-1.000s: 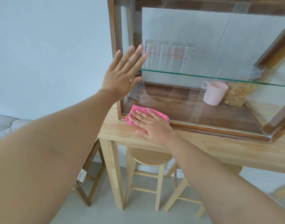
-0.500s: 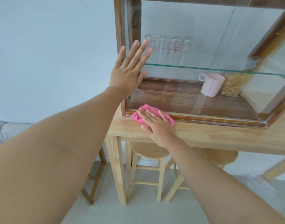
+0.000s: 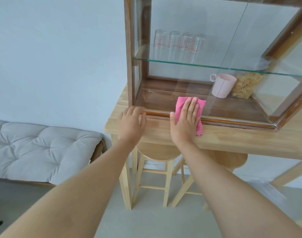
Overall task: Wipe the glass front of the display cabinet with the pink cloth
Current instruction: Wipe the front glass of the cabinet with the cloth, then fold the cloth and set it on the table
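Note:
A wooden display cabinet (image 3: 128, 54) with a glass front (image 3: 186, 74) stands on a light wooden table (image 3: 232, 138). My right hand (image 3: 186, 121) lies flat on the pink cloth (image 3: 182, 103) and presses it against the bottom of the glass, just above the lower frame. The cloth's lower end hangs over the frame onto the table. My left hand (image 3: 132, 122) is low at the cabinet's bottom left corner, fingers slightly apart and blurred, holding nothing.
Inside the cabinet are several clear glasses (image 3: 179, 43) on a glass shelf (image 3: 215, 67), a pink mug (image 3: 222, 87) and a jar of dry pasta (image 3: 246, 86). Two wooden stools (image 3: 155, 162) stand under the table. A grey cushioned bench (image 3: 40, 150) is at the left.
My left hand has dropped from the upper left of the glass to the bottom left corner. My right hand has slid the pink cloth rightwards along the bottom of the glass.

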